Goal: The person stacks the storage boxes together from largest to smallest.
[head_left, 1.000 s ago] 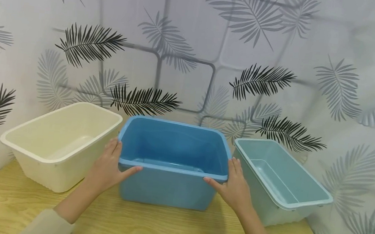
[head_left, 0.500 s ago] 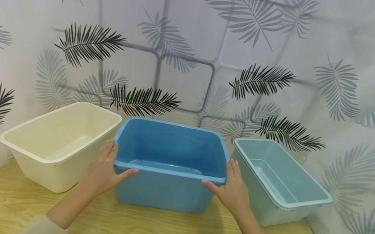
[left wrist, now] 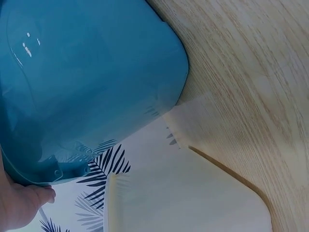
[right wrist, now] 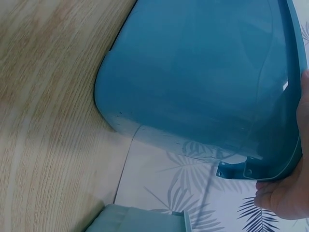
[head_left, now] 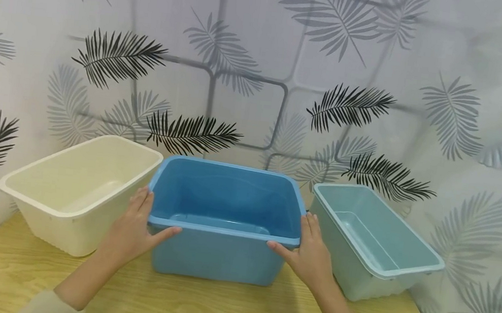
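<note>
A blue plastic storage bin (head_left: 217,255) stands upright on the table in the middle of the head view, with nothing seen inside it. My left hand (head_left: 129,233) holds its left front corner at the rim, thumb on the front and fingers along the side. At the right front corner my right hand (head_left: 314,255) grips the rim in the same way. The left wrist view has the bin's wall (left wrist: 96,72) large, with left fingertips (left wrist: 46,194) at the rim. Right fingertips (right wrist: 265,195) touch under the rim in the right wrist view.
A cream bin (head_left: 56,233) stands close on the left, angled, near the left hand. On the right is a pale green-blue bin (head_left: 379,287), also angled. Behind the wooden table (head_left: 198,309) rises a leaf-patterned wall covering (head_left: 262,50).
The blue bin has slid a little to the left and slightly nearer to me, with both hands on it. The cream and pale green-blue bins have stayed put.
</note>
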`<state>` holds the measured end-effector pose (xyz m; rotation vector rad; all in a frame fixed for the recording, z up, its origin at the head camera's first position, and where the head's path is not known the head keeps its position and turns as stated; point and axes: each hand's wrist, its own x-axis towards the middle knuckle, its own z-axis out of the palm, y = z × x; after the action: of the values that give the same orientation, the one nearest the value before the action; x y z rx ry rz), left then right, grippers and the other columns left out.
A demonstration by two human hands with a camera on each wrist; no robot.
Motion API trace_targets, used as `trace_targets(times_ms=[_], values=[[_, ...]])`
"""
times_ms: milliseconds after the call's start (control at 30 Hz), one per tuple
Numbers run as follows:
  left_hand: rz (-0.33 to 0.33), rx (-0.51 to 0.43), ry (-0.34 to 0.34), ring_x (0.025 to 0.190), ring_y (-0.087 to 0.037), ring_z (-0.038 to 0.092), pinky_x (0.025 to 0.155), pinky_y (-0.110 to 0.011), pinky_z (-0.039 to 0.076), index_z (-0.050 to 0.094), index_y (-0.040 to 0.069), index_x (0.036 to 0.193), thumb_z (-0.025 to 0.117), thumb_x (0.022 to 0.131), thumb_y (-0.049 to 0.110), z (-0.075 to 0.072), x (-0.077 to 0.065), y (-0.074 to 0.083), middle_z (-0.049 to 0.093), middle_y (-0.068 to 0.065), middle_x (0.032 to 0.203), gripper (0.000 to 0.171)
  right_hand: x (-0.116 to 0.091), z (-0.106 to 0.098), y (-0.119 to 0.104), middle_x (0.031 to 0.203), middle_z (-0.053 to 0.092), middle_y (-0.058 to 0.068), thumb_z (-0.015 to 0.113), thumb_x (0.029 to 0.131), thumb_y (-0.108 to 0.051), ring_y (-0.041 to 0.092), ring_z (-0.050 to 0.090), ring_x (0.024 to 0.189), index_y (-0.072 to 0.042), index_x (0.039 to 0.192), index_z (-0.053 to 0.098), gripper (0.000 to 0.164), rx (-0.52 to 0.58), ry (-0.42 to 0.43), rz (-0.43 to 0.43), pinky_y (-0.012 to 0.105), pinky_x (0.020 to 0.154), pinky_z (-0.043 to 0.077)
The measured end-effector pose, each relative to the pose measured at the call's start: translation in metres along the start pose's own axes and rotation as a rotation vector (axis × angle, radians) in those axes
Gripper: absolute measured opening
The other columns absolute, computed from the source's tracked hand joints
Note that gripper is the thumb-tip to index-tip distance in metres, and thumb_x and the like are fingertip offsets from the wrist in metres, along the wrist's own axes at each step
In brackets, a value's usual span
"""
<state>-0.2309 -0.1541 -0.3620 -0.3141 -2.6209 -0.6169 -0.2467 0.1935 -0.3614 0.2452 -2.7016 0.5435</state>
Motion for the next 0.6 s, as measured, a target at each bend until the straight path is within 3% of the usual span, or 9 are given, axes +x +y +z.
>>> trace_targets(times_ms=[600], values=[[0.008, -0.011, 0.006, 0.132, -0.051, 0.027, 0.103, -0.059, 0.031, 0.03, -0.018, 0.135, 0.063, 0.077, 0.058, -0.0041, -0.0071, -0.0046, 0.027, -0.034, 0.144, 0.101, -0.0074, -0.0006, -0.0085, 0.15, 0.026, 0.022, 0.065, 0.073, -0.061, 0.036, 0.021, 0.141, 0.007, 0.14, 0.03, 0.102, 0.0, 0.014, 0.004, 0.054, 0.079, 0.051]])
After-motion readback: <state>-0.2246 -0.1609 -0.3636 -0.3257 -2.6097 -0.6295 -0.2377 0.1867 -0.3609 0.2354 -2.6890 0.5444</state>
